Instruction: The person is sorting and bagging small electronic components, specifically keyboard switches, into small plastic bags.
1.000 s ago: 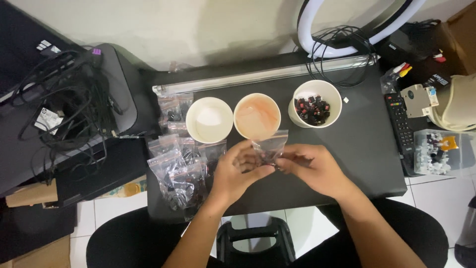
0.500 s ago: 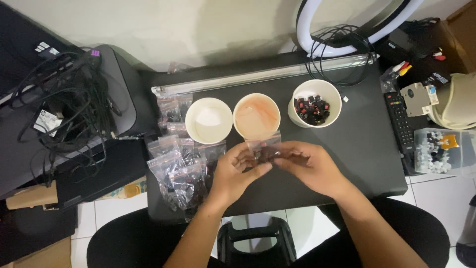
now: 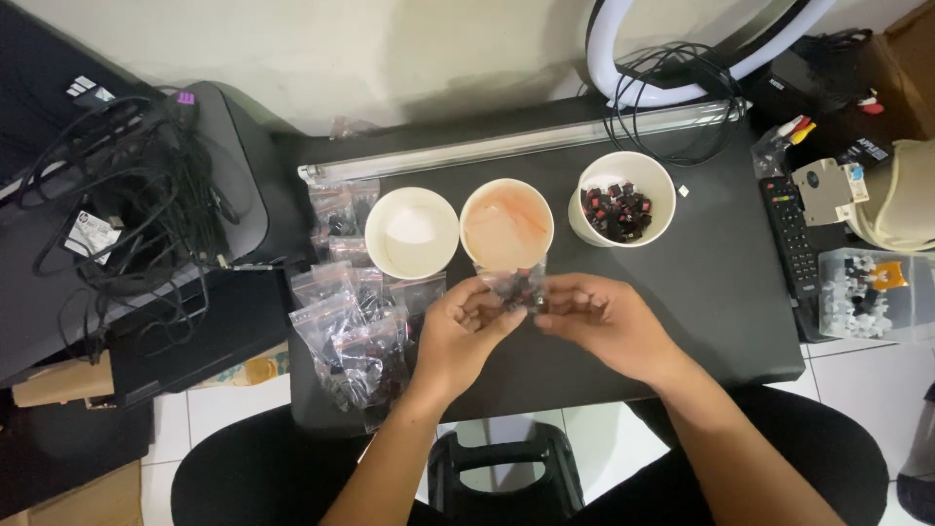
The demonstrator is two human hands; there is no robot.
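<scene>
Near the table's [image 3: 740, 321] front edge, left hand [image 3: 466, 329] and right hand [image 3: 602, 321] each pinched a small plastic bag [image 3: 513, 283] of dark parts, judged light, limp and slippery, best gripped at its top corners.

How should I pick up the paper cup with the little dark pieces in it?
Take the cup with the dark pieces by its side wall, coming from the right, where the black table is bare. It stands upright and open on top, so a sideways hold around the round wall would probably keep the pieces in. The orange-stained cup crowds its left side.
</scene>
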